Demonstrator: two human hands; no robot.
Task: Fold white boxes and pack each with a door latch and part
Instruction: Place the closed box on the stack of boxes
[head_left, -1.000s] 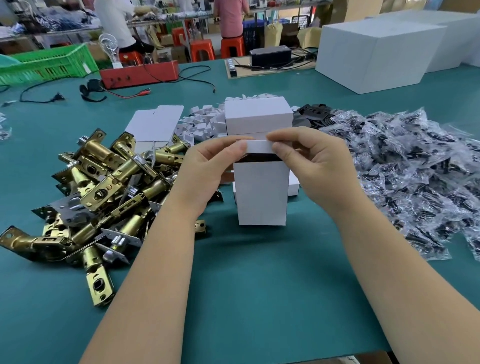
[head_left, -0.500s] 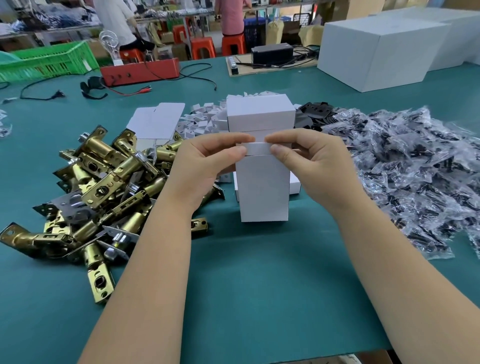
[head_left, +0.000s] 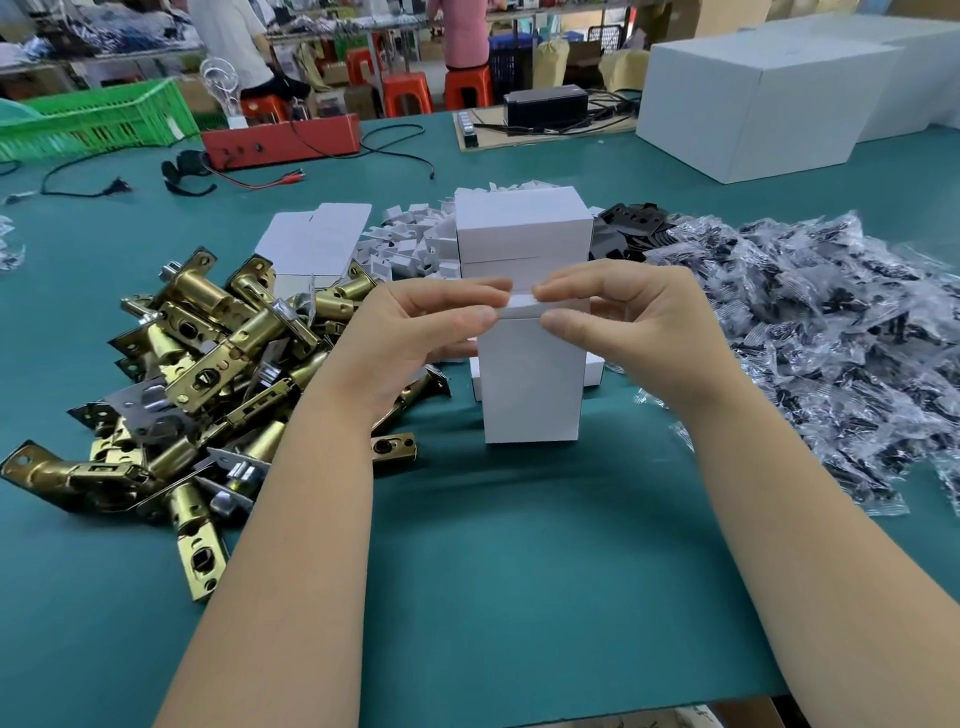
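Observation:
A small white box (head_left: 530, 384) stands upright on the green table (head_left: 519, 571) in front of me. My left hand (head_left: 415, 332) and my right hand (head_left: 623, 322) each pinch its top flap from either side, thumbs in front and fingers behind, with the flap folded down onto the box. A heap of brass door latches (head_left: 208, 374) lies to the left. To the right spreads a pile of clear bags with black parts (head_left: 831, 338). Behind the box stand stacked white boxes (head_left: 524, 234), and flat box blanks (head_left: 317, 244) lie at the back left.
Small white folded card pieces (head_left: 410, 244) and black plates (head_left: 628, 228) lie behind the boxes. Far back are a red device with cables (head_left: 280, 140), a green crate (head_left: 98, 119), large white cartons (head_left: 753, 98) and seated people on orange stools.
The dark gap under the top flap has shut; my two hands have pressed the flap down onto the box and drawn closer together.

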